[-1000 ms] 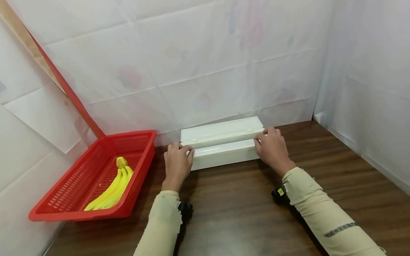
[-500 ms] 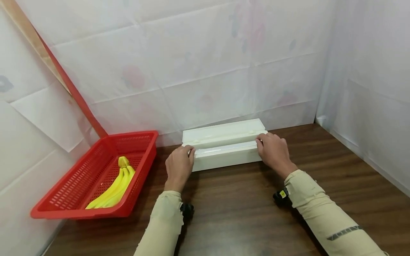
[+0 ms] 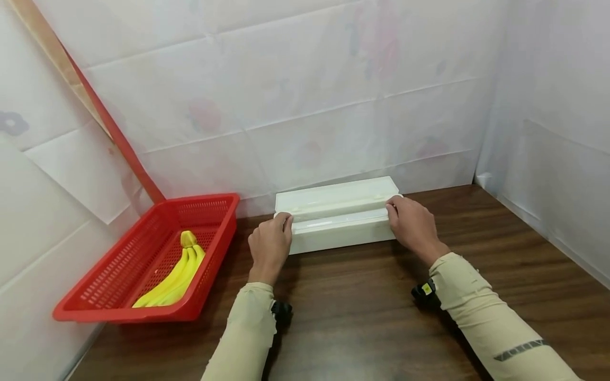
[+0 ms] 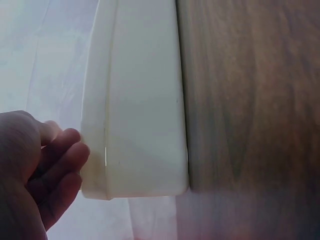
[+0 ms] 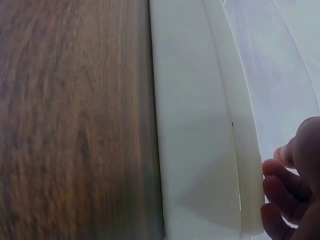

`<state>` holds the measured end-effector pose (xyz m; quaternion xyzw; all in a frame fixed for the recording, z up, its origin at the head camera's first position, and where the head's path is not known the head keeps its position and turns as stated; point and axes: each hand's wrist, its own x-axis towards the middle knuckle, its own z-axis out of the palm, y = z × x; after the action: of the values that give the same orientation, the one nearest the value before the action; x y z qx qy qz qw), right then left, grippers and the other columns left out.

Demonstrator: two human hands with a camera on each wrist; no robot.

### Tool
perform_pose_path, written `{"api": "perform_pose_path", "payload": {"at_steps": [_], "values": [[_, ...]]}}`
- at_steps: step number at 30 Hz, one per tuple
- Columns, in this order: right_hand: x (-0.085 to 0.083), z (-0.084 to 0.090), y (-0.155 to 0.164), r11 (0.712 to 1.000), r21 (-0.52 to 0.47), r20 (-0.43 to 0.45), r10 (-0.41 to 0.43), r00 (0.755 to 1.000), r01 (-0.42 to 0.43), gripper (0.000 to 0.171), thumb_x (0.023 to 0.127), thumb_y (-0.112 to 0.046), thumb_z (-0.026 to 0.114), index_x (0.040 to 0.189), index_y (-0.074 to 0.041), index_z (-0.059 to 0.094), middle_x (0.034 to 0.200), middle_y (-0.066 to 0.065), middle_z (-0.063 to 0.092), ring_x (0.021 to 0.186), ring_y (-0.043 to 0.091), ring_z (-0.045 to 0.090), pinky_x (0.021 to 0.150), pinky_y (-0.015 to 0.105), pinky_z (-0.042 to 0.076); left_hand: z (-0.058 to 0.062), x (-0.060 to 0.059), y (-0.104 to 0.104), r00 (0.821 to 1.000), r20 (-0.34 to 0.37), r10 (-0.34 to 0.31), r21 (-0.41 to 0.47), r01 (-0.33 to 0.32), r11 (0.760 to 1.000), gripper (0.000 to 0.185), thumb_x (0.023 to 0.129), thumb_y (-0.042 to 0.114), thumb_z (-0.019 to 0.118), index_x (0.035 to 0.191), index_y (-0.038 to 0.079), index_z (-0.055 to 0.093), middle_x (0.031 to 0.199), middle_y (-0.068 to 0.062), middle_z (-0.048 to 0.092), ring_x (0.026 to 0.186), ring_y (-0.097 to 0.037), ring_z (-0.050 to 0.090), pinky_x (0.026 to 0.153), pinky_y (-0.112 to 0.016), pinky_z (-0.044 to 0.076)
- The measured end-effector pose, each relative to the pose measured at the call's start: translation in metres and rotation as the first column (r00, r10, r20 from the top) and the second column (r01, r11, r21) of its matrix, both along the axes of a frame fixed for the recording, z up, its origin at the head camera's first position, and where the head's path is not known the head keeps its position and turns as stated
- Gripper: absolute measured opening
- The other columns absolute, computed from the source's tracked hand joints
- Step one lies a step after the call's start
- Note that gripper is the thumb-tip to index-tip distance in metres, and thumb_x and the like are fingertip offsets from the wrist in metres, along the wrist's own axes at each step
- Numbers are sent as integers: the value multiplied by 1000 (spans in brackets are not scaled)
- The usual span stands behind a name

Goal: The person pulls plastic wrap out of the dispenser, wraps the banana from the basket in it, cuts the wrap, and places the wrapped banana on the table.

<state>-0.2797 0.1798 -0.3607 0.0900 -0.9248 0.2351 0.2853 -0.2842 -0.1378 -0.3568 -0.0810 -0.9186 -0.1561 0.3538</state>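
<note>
A long white plastic wrap box (image 3: 343, 236) sits near the back wall with its lid (image 3: 338, 193) tipped back. A shiny strip of clear plastic wrap (image 3: 339, 218) runs along its opening. My left hand (image 3: 270, 243) is at the box's left end, thumb and fingers pinching the wrap at the top edge. At the right end, my right hand (image 3: 415, 226) pinches in the same way. In the left wrist view, curled fingers (image 4: 65, 150) lie right beside the lip; the right wrist view shows fingers (image 5: 280, 187) close against the lip too. The fingertips are partly hidden.
To the left stands a red perforated basket (image 3: 128, 316) with a bunch of yellow bananas (image 3: 178, 278) in it. White patterned sheeting (image 3: 305, 106) covers the walls close behind the box. The dark wooden tabletop (image 3: 352, 312) spreads in front.
The fingers of both hands have drawn in and curled more tightly at the box's ends. The whole head view has drifted slightly; box and basket stay where they were on the table.
</note>
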Motion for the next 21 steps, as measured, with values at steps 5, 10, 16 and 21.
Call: {"api": "perform_pose_path", "payload": {"at_steps": [5,10,16,21], "values": [[0,3,0,1000,-10,-4,0,1000,0,25,105,-25,48,105,-8,67,87,8,68,70,26,61,61,48,48,2,0,0,1000,6,6,11,-6,1000,18,100,29,62,103,16,75,72,-11,70,60,-35,64,47,-48,47],[-1,5,1,1000,-14,11,1,1000,-1,27,106,-26,46,105,-8,66,82,8,66,68,26,60,61,49,47,4,1,1,1000,24,-1,29,0,1000,18,101,27,61,103,14,72,71,-9,70,61,-35,65,49,-48,48],[-2,8,0,1000,-26,7,10,1000,-10,27,106,-26,45,104,-7,65,77,6,65,64,25,58,61,47,47,8,1,1,999,34,-23,72,20,997,16,101,25,61,102,13,72,76,-4,71,66,-32,67,54,-48,49],[-1,8,0,999,-32,-10,25,1000,-25,24,106,-25,47,102,-9,65,87,4,72,61,20,57,58,43,45,7,2,0,999,41,-34,108,29,994,16,100,25,63,103,14,74,90,-5,75,73,-31,69,58,-48,51]]}}
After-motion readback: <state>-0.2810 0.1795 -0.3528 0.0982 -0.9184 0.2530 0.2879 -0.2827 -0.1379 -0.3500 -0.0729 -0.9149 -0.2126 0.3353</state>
